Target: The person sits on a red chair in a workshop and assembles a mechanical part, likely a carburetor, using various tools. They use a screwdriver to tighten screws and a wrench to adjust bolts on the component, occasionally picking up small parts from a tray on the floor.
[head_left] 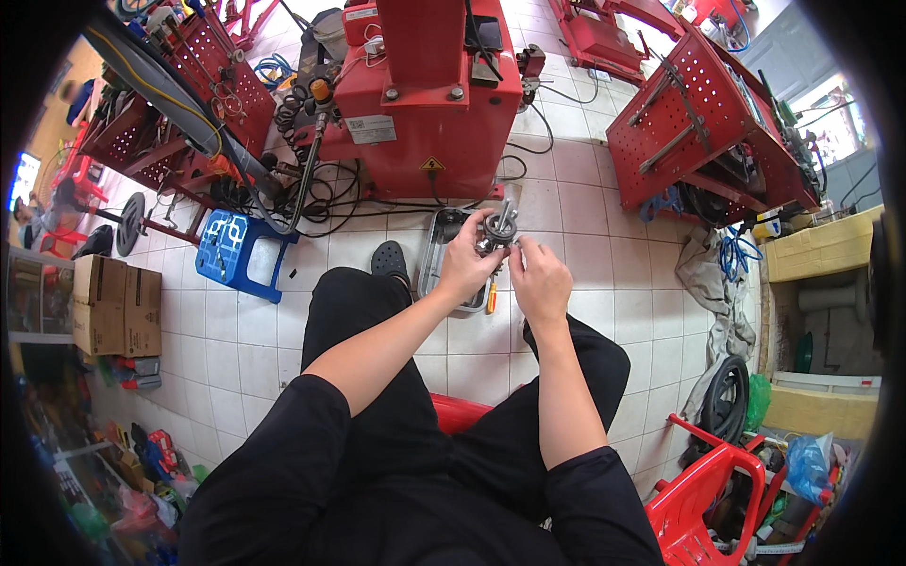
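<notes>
Above the grey rectangular tray [427,268], the left hand [463,259] grips a round silvery metal part [500,226], work seemingly unfinished; the right hand [543,283] works beside it, finger hold unclear

The metal part [500,228] is small, grey and shiny, with a round top like a ring and darker bits lower down. The ring side faces up toward the head. It is up off the floor, held in the fingers of the left hand [464,262]. The right hand's [544,283] fingertips are at its lower right side, and its small bits are too tiny to see well
</notes>
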A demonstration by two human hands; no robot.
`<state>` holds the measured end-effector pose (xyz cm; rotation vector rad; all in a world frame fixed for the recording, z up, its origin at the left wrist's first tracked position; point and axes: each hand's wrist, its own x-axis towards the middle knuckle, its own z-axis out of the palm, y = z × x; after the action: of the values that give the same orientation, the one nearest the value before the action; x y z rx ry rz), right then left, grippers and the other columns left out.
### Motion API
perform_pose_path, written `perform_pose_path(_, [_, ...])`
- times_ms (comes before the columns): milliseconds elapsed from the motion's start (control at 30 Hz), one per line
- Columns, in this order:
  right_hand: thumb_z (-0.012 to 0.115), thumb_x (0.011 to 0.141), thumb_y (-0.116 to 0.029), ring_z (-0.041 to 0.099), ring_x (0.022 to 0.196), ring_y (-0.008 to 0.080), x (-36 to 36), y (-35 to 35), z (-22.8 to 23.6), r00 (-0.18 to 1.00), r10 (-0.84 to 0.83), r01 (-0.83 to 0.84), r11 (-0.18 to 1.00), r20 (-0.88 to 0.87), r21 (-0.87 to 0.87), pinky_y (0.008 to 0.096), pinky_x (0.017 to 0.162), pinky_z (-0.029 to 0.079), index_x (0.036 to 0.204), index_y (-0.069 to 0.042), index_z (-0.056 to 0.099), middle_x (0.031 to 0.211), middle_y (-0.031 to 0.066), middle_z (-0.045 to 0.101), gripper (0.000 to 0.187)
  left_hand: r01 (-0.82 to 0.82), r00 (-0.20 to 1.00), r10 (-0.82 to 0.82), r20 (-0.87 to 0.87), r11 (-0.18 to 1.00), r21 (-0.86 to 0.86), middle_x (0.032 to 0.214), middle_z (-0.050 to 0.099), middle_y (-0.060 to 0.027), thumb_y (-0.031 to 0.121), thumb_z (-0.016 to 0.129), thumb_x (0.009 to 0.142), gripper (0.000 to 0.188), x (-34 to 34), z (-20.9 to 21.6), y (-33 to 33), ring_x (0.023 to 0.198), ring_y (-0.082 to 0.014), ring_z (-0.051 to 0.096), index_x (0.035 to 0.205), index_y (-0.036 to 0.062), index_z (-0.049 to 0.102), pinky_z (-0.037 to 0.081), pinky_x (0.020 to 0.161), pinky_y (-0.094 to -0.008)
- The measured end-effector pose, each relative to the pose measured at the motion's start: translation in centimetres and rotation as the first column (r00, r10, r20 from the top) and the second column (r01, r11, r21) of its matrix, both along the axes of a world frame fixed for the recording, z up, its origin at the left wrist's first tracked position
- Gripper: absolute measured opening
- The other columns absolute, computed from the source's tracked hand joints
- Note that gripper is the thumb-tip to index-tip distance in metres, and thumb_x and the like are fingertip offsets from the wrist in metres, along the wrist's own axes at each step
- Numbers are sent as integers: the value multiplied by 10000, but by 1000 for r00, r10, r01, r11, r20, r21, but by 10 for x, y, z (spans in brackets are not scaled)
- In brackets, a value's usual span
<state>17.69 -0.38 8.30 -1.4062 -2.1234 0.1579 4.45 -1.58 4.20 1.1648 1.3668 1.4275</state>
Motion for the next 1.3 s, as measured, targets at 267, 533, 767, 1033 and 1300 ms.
perform_pose_path(267, [606,818,-193,599,585,308,3,1,-1,1000,11,-11,1000,-11,-5,413,541,469,848,-73,618,661,110,581,124,92,996,-91,17,992,-91,993,654,-70,-5,655,773,556,-3,-1,2,864,-96,625,1278,39,427,503,700,-230])
perform_pose_path(533, [463,914,-224,473,516,186,11,8,-23,745,-236,-236,781,-624,-577,326,487,388,771,-30,530,577,37,440,250,32,968,-38,-247,999,-28,908,666,-100,40,695,725,572,1,22,-7,731,-212,635,1245,98,465,486,647,-297])
perform_pose_path(767, [424,924,-239,404,517,136,20,4,-6,273,-597,-690,425,-755,-586,281,494,357,758,-56,492,601,12,409,256,90,845,122,-520,927,363,928,622,-96,-41,711,622,620,-7,29,-9,802,-267,606,1193,105,520,494,682,-344])
perform_pose_path(1033, [434,919,-229,429,546,155,12,0,1,237,-606,-636,494,-759,-593,275,508,354,799,-38,505,652,31,445,237,109,797,141,-587,922,370,844,584,-104,-21,712,601,633,-10,34,-10,757,-301,582,1190,123,529,478,639,-370])
perform_pose_path(1300, [438,949,-262,379,538,98,11,5,-6,373,-440,-601,556,-817,-574,236,494,311,790,-67,502,631,-25,384,259,-6,916,111,-386,965,263,827,632,-83,26,712,695,577,-5,35,-9,703,-231,621,1227,115,506,489,605,-313])
